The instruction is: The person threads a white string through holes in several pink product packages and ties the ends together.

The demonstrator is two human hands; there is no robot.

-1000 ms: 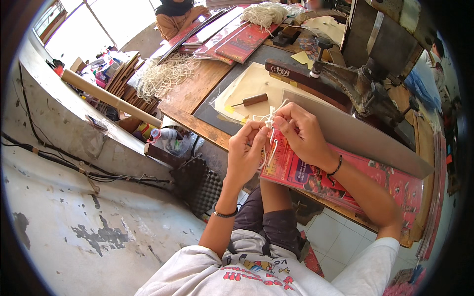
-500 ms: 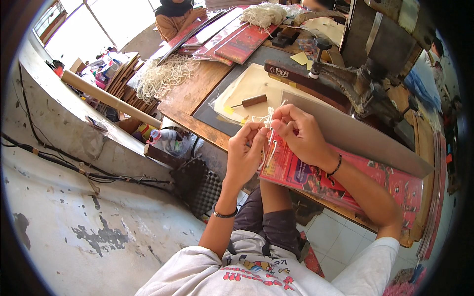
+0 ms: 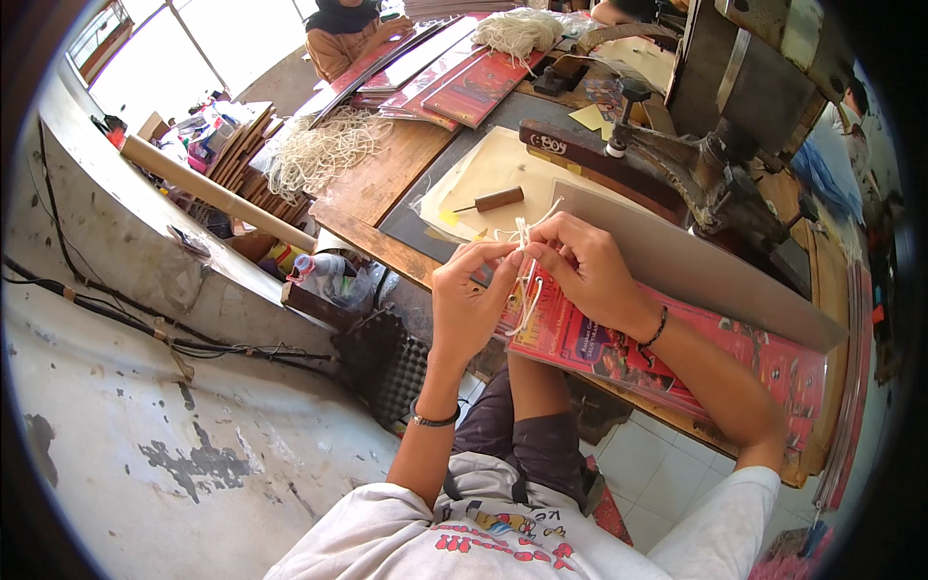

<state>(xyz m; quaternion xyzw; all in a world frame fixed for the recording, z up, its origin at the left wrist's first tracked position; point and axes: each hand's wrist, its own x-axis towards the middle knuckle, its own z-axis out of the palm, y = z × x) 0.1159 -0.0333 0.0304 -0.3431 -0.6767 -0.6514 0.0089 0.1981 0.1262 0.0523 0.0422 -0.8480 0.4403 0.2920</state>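
White string (image 3: pixel 530 302) runs through the left edge of a red printed board (image 3: pixel 710 353) with a clear covering, lying at the near side of the table. My left hand (image 3: pixel 468 295) pinches the string with thumb and forefinger. Right beside it, my right hand (image 3: pixel 583 261) is closed on the string too, the fingertips nearly meeting. A bunch of string loops and an end stick up above the fingers. Just where the strands cross is hidden by my fingertips. Behind my right hand a grey board (image 3: pixel 696 256) stands tilted along the red one.
A wooden-handled awl (image 3: pixel 499 199) lies on cream paper (image 3: pixel 462 186) beyond my hands. A heavy metal press (image 3: pixel 715 164) stands at the right. Piles of string (image 3: pixel 324 155) and red boards (image 3: pixel 474 87) cover the far side, near another person (image 3: pixel 340 43). A peeling wall (image 3: pixel 174 406) is at left.
My left hand has shifted slightly left and its fingers have straightened. My right hand has come down a little toward it. The string below the fingers shows more.
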